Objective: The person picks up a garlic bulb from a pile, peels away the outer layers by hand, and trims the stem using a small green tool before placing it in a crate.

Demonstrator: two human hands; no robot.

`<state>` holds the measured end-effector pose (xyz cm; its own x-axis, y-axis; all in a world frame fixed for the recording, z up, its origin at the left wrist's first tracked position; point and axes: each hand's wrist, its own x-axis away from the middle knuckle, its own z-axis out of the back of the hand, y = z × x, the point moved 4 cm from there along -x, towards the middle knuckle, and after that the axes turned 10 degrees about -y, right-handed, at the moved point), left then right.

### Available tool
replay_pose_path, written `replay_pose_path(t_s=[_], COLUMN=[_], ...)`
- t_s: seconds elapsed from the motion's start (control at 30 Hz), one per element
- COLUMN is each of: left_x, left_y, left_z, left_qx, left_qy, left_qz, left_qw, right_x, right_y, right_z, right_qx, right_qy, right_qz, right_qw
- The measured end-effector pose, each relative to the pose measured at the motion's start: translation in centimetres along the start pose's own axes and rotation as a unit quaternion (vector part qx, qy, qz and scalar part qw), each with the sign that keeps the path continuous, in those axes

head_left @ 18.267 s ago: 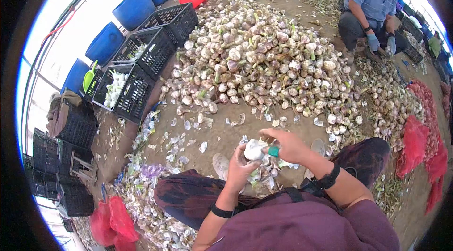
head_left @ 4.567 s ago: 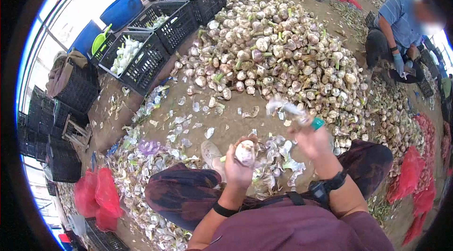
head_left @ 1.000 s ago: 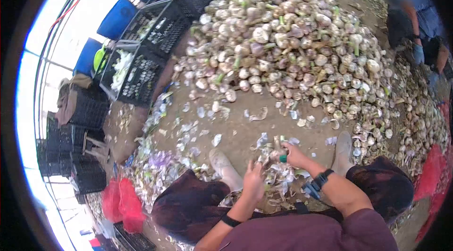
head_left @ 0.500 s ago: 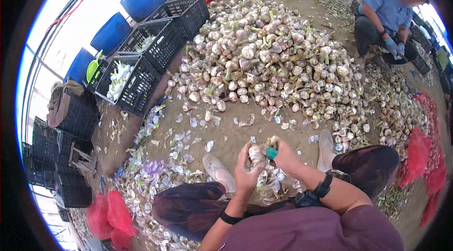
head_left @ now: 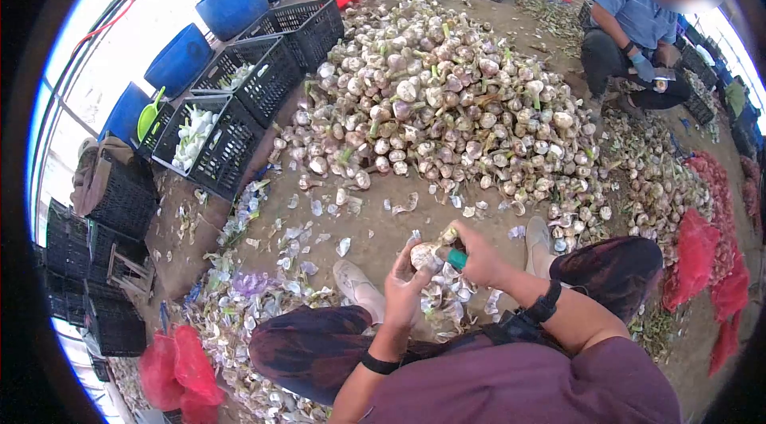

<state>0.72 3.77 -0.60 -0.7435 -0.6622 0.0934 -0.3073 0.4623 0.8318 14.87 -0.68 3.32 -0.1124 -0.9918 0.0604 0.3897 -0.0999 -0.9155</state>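
Observation:
A pale garlic bulb (head_left: 424,256) is in my left hand (head_left: 404,290), whose fingers curl round its lower left side. My right hand (head_left: 484,258) is closed at the bulb's stalk (head_left: 449,234), on the upper right. A green piece (head_left: 457,259) shows at the right thumb, close against the bulb; I cannot tell whether it is a wrap or a tool handle. Both hands are above the ground between my knees. Papery garlic peelings (head_left: 447,296) lie below them.
Ahead rises a big heap of garlic bulbs (head_left: 447,97). Black crates (head_left: 231,145) stand left of it, one holding white garlic (head_left: 194,137), with blue barrels (head_left: 177,57) behind. Red net bags (head_left: 182,368) lie at both sides. A gloved person (head_left: 634,9) sits at the far right.
The bulb has turned in my hands, and its stalk now points up and right. My right hand has shifted slightly. The person at the right has raised a hand, holding something.

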Motion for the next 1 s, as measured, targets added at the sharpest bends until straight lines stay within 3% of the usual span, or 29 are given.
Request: replay_pose_path(t_s=[0.03, 0.13, 0.2, 0.33, 0.4, 0.47, 0.53, 0.6, 0.73, 0.9, 1.0], left_x=[-0.1, -0.1, -0.3, -0.6, -0.4, -0.4, -0.6, -0.9, -1.0, -1.1, -1.3], left_y=[0.0, -1.2, -1.5, -2.0, -2.7, -2.5, -2.4, -2.0, -0.9, -1.7, -2.0], left_z=[-0.2, -0.2, -0.3, 0.4, 0.9, 0.8, 0.4, -0.1, 0.1, 0.5, 0.4], left_qx=[0.013, 0.276, 0.255, 0.223, 0.193, 0.25, 0.27, 0.289, 0.292, 0.218, 0.25], left_qy=[-0.013, 0.005, 0.005, -0.002, 0.002, -0.006, -0.052, -0.073, -0.069, -0.069, -0.021], left_qz=[0.01, 0.092, 0.102, 0.06, 0.06, 0.048, 0.038, 0.051, 0.054, 0.035, 0.043], left_qw=[1.0, 0.957, 0.961, 0.973, 0.979, 0.967, 0.961, 0.953, 0.952, 0.973, 0.967], right_x=[0.0, -0.1, -0.2, -1.1, -0.7, -0.7, -0.3, -0.1, -0.7, -1.8, -3.6], right_y=[-0.2, -0.4, 0.1, -0.3, -0.3, 0.6, 1.9, 2.8, 1.4, 5.6, 5.7], right_z=[0.3, 0.9, 0.9, 0.5, -0.2, -0.2, -0.7, -1.1, -1.2, -0.3, 1.3], right_qx=[0.006, 0.057, 0.138, 0.099, 0.009, -0.11, -0.325, -0.518, -0.624, -0.722, -0.423], right_qy=[-0.015, -0.043, -0.038, -0.004, -0.018, -0.012, -0.001, 0.009, 0.055, 0.191, 0.167], right_qz=[0.024, 0.075, 0.069, 0.135, 0.109, 0.082, -0.024, -0.118, -0.111, -0.168, -0.073], right_qw=[1.0, 0.995, 0.987, 0.986, 0.994, 0.99, 0.946, 0.847, 0.771, 0.643, 0.887])
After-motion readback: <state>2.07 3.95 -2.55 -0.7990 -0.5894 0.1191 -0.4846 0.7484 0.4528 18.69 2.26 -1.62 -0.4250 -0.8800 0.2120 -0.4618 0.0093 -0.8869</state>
